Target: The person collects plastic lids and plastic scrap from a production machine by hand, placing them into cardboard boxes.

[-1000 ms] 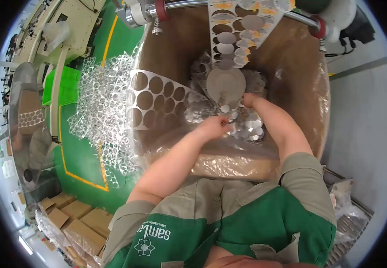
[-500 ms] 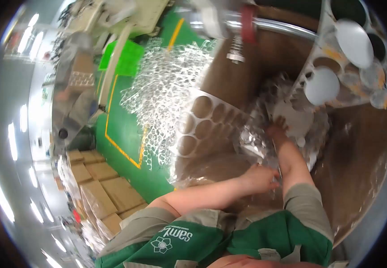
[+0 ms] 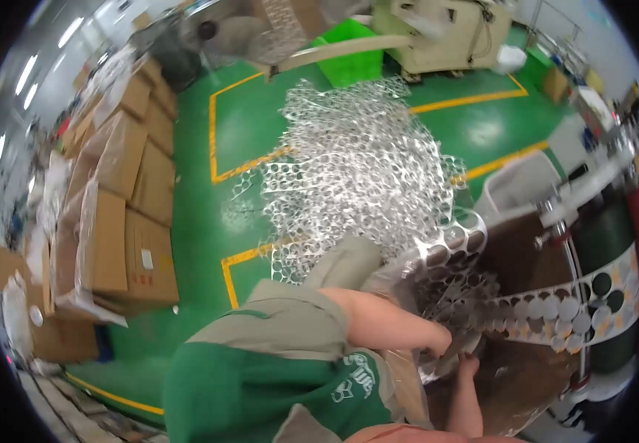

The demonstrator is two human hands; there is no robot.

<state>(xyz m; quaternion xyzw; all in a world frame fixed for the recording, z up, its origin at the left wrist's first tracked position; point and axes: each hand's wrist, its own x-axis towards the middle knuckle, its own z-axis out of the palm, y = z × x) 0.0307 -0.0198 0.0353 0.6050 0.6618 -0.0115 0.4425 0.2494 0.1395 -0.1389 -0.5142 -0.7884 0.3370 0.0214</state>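
My left hand (image 3: 437, 341) is in the large brown box (image 3: 511, 395), its fingers curled near crumpled clear film; what they hold is too small to tell. Beside it, my right hand (image 3: 468, 366) is closed at the edge of a pale sheet-like piece (image 3: 468, 344), its fingertips partly hidden. A perforated strip with round discs (image 3: 564, 314) runs from a roller (image 3: 615, 236) at the right down toward both hands. Tangled punched scrap (image 3: 452, 295) lies just beyond my hands.
A wide heap of silvery punched scrap (image 3: 356, 170) covers the green floor ahead. Stacked cartons (image 3: 146, 244) stand at the left. A green crate (image 3: 350, 55), a beige machine (image 3: 445, 37) and a whitish bin (image 3: 522, 184) are farther back.
The view has swung left and the body leans differently. My right hand, spread over pale discs before, is now closed beside my left hand. A loop of punched sheet now stands at the box's edge.
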